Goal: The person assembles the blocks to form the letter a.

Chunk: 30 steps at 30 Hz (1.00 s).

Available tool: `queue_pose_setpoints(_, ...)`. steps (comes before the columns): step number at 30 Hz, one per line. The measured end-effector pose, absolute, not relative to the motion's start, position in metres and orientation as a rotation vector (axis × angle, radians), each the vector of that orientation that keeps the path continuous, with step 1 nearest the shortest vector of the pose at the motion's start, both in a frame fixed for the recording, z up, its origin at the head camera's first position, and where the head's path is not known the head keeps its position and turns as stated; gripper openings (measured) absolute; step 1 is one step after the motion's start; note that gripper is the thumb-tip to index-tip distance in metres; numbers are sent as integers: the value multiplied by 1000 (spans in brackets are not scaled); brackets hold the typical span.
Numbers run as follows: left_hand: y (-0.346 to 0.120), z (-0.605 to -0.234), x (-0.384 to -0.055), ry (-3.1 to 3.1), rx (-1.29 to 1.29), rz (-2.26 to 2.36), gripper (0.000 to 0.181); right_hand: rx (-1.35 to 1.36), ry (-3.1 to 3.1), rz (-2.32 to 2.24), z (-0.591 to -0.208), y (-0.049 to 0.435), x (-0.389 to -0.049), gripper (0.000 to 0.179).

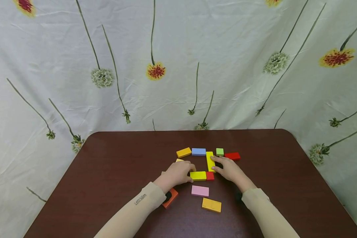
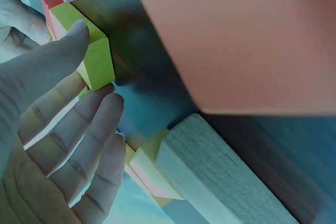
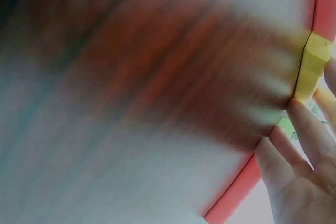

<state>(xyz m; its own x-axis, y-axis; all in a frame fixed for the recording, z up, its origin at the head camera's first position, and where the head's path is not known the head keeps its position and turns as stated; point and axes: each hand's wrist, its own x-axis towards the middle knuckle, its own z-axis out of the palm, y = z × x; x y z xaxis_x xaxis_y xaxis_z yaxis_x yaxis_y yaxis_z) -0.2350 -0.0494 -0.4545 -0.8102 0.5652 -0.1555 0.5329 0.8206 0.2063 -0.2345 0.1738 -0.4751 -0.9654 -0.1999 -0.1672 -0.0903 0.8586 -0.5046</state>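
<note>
My left hand (image 1: 178, 172) pinches the left end of a yellow block (image 1: 198, 176) between thumb and fingers; the left wrist view shows the thumb on one side of this block (image 2: 100, 61). A small red block (image 1: 210, 176) abuts its right end. Reaching in from the right, my right hand (image 1: 230, 170) touches the right side of a second yellow block (image 1: 209, 162) with index finger and thumb, the fingers fairly straight. This block stretches away from the red one. In the right wrist view, the fingers partly cover the yellow block (image 3: 314, 61).
Behind the hands lie an orange-yellow block (image 1: 183, 152), a blue block (image 1: 198, 152), a green block (image 1: 219, 151) and a red block (image 1: 233, 156). Nearer are a pink block (image 1: 200, 190), another orange-yellow block (image 1: 211, 205) and an orange block (image 1: 172, 198). A plain wooden block (image 2: 220, 171) sits by the left hand.
</note>
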Motion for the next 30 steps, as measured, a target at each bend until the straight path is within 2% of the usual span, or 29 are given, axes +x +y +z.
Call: queue_pose_setpoints(30, -42, -459, -236, 2791, 904, 228, 37, -189, 2796, -749, -473, 174, -233, 56)
